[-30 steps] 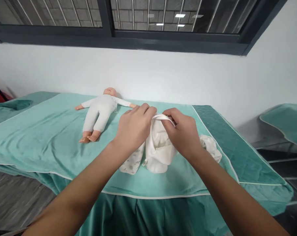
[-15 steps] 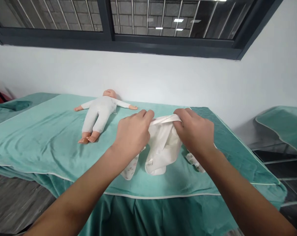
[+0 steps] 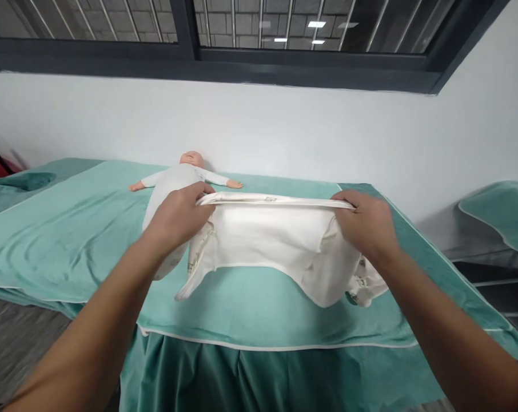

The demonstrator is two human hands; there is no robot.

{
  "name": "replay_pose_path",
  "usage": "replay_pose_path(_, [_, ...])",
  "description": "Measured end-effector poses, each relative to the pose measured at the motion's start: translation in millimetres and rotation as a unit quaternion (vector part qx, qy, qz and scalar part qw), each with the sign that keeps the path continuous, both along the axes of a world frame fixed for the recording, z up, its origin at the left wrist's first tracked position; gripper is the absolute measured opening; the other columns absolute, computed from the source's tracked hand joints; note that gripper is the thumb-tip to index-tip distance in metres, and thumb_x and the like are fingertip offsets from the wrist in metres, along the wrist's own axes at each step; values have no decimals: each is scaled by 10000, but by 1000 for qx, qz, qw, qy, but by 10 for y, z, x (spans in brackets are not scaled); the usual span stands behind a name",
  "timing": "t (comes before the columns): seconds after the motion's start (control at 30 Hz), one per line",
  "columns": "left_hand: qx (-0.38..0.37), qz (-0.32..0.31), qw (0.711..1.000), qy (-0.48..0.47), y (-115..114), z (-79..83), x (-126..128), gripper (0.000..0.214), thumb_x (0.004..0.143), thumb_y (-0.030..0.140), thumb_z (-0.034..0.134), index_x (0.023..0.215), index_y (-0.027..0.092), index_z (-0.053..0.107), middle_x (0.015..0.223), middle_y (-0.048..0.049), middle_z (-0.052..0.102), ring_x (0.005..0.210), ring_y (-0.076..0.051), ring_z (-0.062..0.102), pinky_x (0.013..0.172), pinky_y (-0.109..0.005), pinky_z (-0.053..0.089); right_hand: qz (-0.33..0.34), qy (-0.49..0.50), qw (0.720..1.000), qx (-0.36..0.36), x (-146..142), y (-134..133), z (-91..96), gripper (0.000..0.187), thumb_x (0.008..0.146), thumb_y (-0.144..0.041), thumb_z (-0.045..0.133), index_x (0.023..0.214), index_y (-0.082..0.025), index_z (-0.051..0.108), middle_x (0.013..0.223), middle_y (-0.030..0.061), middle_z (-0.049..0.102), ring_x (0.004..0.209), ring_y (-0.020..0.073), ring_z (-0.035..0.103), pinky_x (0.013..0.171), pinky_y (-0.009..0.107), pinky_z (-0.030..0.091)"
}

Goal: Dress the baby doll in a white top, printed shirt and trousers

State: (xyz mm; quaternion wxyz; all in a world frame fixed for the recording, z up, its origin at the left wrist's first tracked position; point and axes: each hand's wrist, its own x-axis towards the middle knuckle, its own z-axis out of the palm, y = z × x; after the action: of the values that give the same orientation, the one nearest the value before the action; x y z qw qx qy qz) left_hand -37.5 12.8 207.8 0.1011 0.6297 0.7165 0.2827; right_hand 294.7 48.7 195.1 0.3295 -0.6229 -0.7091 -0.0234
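A white baby garment (image 3: pixel 267 234) with small printed patches hangs stretched between my two hands, its top edge pulled almost straight. My left hand (image 3: pixel 182 212) is closed on the left end of that edge. The right end is gripped in my right hand (image 3: pixel 368 220). Below, the cloth hangs just over the green bed cover, and I cannot tell whether its lower parts touch. Behind my left hand a baby doll (image 3: pixel 192 159) in a white suit lies on its back, arms spread; its legs and feet are largely hidden by my hand and the cloth.
The bed carries a green velvety cover (image 3: pixel 70 240) with white piping. A white wall (image 3: pixel 285 131) with a dark-framed window (image 3: pixel 224 63) rises behind it. To the right stands another green-covered piece (image 3: pixel 503 212) near metal bars. Grey flooring (image 3: pixel 19 337) shows at the lower left.
My hands have moved apart, the left one leftward across the doll's legs and the right one rightward. The garment has gone from bunched to spread wide between them.
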Motion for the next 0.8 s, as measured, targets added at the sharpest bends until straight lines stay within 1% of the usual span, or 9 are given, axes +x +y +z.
replay_pose_path(0.1, [-64,7,994,86,259,2,-54,184,870,300,535,957,243,686,845,-27,702,774,-246,635,670,-333,458,-44,-84,990,-106,-96,283,69,299,791,-182,518,930,-272,767,850,51,745,765,253,635,639,327,409])
replay_pose_path(0.2, [-43,38,979,194,564,-274,110,258,908,214,478,1095,179,652,931,-97,696,873,-299,650,761,-403,499,-68,-153,977,-129,-363,592,-99,319,860,-168,495,1037,-235,752,968,108,744,860,273,655,720,353,447])
replay_pose_path(0.27, [12,58,971,233,704,-626,343,373,909,100,409,1225,131,604,1136,-173,677,1019,-327,648,828,-426,510,-65,-187,977,-83,-632,727,-391,381,892,-97,431,1144,-160,710,1107,170,717,994,302,645,824,395,467])
replay_pose_path(0.3, [29,29,968,246,747,-830,476,405,901,60,383,1238,121,598,1211,-197,655,1092,-331,630,859,-428,511,-46,-203,977,-41,-779,764,-576,411,897,-68,409,1204,-119,678,1222,208,676,1099,328,610,900,431,458])
replay_pose_path(0.37, [14,-83,971,224,799,-1236,717,427,908,49,364,1248,149,603,1266,-167,654,1146,-295,622,913,-403,518,54,-198,979,-5,-1057,790,-968,439,934,-85,396,1318,-81,608,1373,224,597,1211,325,553,1031,438,416])
replay_pose_path(0.43, [-9,-130,977,170,855,-1562,859,374,944,114,380,1227,153,622,1339,-147,640,1233,-276,601,1019,-400,497,93,-151,982,-70,-1265,797,-1308,420,969,-122,378,1320,-69,603,1370,210,608,1211,289,564,1063,396,418])
replay_pose_path(0.5, [-5,-113,982,150,953,-1756,869,390,984,174,354,1277,104,602,1467,-174,559,1392,-293,494,1157,-440,402,74,-121,982,-126,-1372,826,-1531,441,994,-176,369,1347,-8,572,1428,247,568,1328,305,508,1139,416,370])
replay_pose_path(0.63, [-25,-67,989,131,1219,-1801,676,454,995,262,376,1371,70,544,1506,-191,528,1419,-321,470,1181,-484,375,54,-109,978,-171,-1392,960,-1645,592,1029,-286,351,1456,117,422,1576,321,373,1530,349,271,1243,466,232])
replay_pose_path(0.8, [-44,-9,994,96,1397,-1647,655,581,974,279,403,1505,40,397,1541,-215,485,1428,-369,456,1156,-529,395,10,-71,981,-183,-1406,1087,-1607,711,1017,-344,397,1538,121,269,1641,337,199,1558,370,192,1246,476,232])
